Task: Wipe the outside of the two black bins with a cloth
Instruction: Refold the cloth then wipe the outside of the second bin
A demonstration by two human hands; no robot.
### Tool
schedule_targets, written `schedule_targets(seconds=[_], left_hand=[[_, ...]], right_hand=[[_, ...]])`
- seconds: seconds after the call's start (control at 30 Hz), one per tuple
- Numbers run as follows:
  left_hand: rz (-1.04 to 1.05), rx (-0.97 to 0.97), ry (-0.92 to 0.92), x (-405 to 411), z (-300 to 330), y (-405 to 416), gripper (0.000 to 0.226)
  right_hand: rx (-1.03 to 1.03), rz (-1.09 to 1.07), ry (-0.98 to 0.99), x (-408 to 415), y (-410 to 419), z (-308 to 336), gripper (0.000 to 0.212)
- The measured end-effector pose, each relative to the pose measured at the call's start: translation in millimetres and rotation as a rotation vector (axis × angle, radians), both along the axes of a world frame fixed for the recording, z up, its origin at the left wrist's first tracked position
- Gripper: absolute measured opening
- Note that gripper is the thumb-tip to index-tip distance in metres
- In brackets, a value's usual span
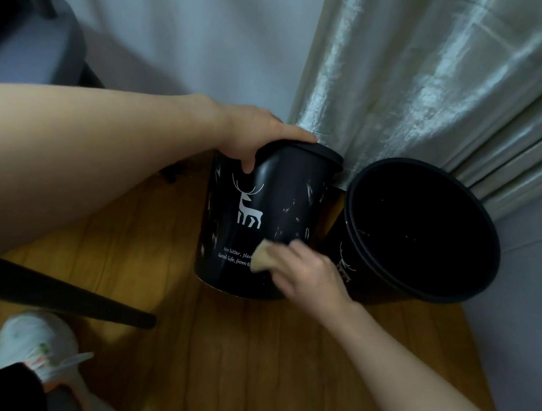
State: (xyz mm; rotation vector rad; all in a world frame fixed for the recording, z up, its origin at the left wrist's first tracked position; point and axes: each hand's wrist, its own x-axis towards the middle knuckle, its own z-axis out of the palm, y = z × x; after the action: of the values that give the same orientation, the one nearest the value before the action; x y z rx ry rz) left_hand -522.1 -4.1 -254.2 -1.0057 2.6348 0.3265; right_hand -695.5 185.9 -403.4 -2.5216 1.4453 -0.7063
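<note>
Left hand [254, 136] gripped tilted bin [261, 217] at its rim; right hand [309, 271] clutched cloth [261, 255], pressing low. Risk: push slides bin toward second bin [423, 231], 3 o'clock.

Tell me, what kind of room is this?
Probably a room in a home: a wooden floor, a long curtain by the wall, and two small bins in the corner.
</note>
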Motion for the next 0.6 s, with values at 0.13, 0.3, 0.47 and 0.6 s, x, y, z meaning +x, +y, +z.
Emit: schedule_targets(seconds=[0.13,0.3,0.47,0.6], left_hand=[[-0.007,-0.008,-0.001,-1,0,1,0.117],[-0.005,0.013,0.001,-1,1,2,0.116],[-0.005,0.01,-0.002,0,2,3,0.117],[-0.01,-0.007,-0.007,-1,1,3,0.118]], right_hand=[[-0.03,-0.218,-0.14,8,-18,14,0.034],[0.027,0.098,0.09,-4,13,-8,0.033],[0.015,0.075,0.084,1,-3,4,0.036],[-0.009,-0.252,-0.075,7,-41,36,0.034]])
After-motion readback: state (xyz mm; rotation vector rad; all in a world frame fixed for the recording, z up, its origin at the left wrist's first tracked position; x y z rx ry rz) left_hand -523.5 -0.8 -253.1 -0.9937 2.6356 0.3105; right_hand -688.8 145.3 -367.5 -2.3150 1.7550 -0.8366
